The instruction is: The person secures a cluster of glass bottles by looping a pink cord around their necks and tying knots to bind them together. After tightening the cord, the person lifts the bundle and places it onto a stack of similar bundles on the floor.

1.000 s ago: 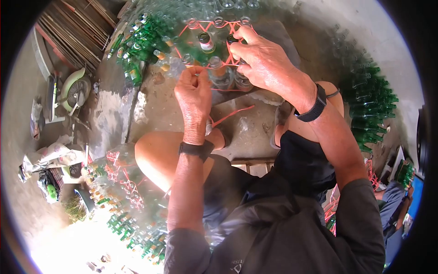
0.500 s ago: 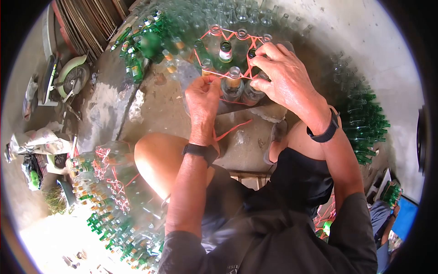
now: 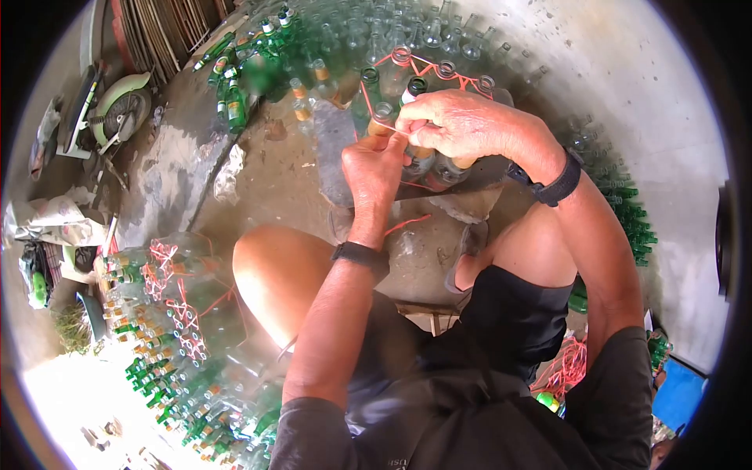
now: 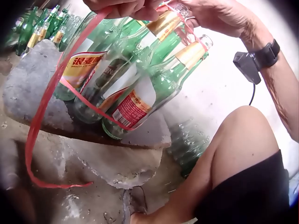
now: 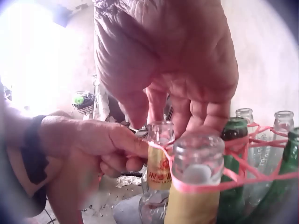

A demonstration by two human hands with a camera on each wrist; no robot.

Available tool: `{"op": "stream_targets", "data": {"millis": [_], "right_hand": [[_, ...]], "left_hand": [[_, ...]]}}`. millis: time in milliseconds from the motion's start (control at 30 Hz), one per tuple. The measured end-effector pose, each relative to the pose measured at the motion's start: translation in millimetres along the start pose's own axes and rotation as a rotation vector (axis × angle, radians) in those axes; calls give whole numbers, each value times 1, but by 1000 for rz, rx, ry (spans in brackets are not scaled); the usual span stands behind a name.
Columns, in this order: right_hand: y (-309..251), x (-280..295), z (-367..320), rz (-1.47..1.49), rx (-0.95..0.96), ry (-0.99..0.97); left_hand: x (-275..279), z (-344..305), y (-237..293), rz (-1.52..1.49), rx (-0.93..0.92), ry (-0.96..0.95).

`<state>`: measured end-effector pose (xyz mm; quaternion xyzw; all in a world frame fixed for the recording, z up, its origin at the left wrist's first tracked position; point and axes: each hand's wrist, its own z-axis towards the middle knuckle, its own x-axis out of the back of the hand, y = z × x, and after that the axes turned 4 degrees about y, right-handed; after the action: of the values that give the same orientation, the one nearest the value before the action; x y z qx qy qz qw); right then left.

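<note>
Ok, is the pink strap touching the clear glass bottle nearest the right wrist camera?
Touching: the right wrist view shows the pink strap hugging the clear glass bottle's neck.

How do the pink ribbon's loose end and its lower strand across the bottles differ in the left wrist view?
Pose: the loose end hangs free and bends sideways at the bottom; the lower strand runs across the bottles.
Look: the loose end appears broader, the lower strand thinner.
Ending: the loose end shows its tip; no tip is visible on the lower strand.
Shared: both are pinkish red.
</note>
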<state>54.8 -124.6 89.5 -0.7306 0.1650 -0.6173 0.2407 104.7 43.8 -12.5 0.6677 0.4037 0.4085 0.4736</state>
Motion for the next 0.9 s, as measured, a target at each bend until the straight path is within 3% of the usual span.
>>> {"op": "stream_targets", "data": {"millis": [167, 233, 367, 467, 533, 633, 733, 833, 900], "right_hand": [[10, 4, 15, 72, 10, -84], [11, 2, 21, 50, -120, -194], [4, 6, 25, -1, -163, -257], [-12, 7, 23, -246, -165, -283], [-1, 0, 24, -472, 105, -142], [6, 5, 25, -674, 255, -116], [9, 17, 24, -668, 384, -69], [1, 23, 18, -521, 223, -59], [0, 25, 16, -509, 254, -36]], "left_hand": [[0, -2, 8, 29, 42, -5], [-3, 0, 0, 2, 32, -2], [-4, 4, -8, 32, 35, 21], [-5, 7, -12, 69, 18, 4], [-5, 6, -12, 68, 25, -3], [-5, 4, -11, 69, 29, -1], [-5, 2, -9, 29, 30, 4], [-4, 2, -7, 30, 24, -11], [-3, 2, -6, 74, 18, -19]]}}
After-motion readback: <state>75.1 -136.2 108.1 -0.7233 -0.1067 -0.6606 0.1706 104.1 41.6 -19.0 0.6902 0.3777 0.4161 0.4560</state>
